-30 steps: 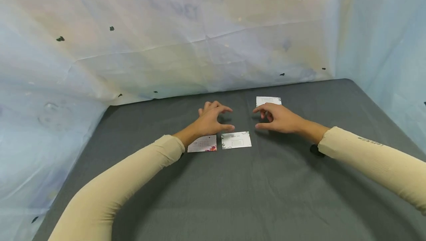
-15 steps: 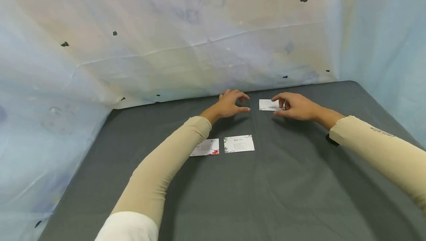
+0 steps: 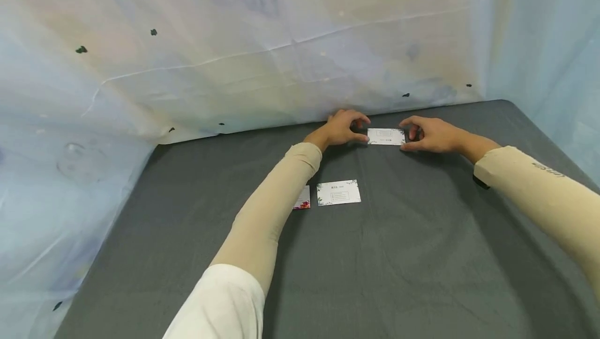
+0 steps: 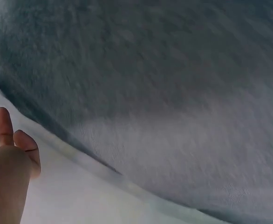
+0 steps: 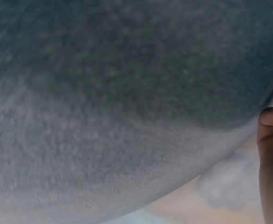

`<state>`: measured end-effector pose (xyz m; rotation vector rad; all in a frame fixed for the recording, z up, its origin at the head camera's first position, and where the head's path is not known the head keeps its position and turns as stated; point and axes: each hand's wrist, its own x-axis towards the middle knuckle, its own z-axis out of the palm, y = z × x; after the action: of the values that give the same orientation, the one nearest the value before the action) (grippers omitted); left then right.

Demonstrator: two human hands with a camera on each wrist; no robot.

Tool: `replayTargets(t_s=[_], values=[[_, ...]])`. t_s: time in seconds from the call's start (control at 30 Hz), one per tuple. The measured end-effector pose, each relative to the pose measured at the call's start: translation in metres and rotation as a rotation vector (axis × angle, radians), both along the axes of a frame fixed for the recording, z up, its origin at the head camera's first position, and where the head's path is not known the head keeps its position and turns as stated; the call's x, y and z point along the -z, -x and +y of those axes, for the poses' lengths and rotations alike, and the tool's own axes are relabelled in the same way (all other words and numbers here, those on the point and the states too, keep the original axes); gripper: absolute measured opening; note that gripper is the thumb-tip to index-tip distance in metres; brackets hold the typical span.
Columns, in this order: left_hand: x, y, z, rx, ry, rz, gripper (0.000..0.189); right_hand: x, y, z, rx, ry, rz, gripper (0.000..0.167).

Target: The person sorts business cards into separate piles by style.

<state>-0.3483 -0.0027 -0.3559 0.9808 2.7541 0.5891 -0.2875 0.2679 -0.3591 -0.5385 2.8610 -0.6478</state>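
Note:
A white card [image 3: 386, 136] with printed text and leaf-patterned corners lies on the dark grey table near its far edge. My left hand [image 3: 341, 128] is at its left end, the thumb tip at the card's edge and the index finger curved above it. At the card's right end is my right hand [image 3: 431, 135], thumb and index finger spread apart beside the corners. Contact is too small to tell for certain. In the left wrist view, part of the left hand [image 4: 10, 158] shows with loosely bent fingers. The right hand [image 5: 272, 140] is partly cut off in the right wrist view.
Nearer on the grey tabletop [image 3: 398, 255] lies a second white card [image 3: 338, 192] with leaf corners. Left of it, a card with red flowers [image 3: 302, 199] is partly hidden by the left sleeve. A pale patterned curtain [image 3: 281, 68] stands behind the table.
Both hands have moved away from me and to the right, from above the nearer cards to the two ends of the far card. The cards appear to lie where they were.

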Motion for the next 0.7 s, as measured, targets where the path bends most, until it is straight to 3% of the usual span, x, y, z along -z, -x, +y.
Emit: replayTargets(t_s=[0.23, 0.47, 0.7], values=[[0.016, -0.001, 0.015, -0.002, 0.111, 0.002, 0.064, 0.013, -0.005, 0.007, 0.007, 0.016, 0.03, 0.067], [0.024, -0.005, 0.021, -0.024, 0.216, 0.016, 0.069, 0.025, -0.007, 0.009, 0.018, 0.013, 0.031, 0.071], [0.022, -0.009, 0.019, -0.031, 0.17, 0.006, 0.06, 0.025, -0.009, 0.007, 0.021, 0.028, 0.053, 0.06]])
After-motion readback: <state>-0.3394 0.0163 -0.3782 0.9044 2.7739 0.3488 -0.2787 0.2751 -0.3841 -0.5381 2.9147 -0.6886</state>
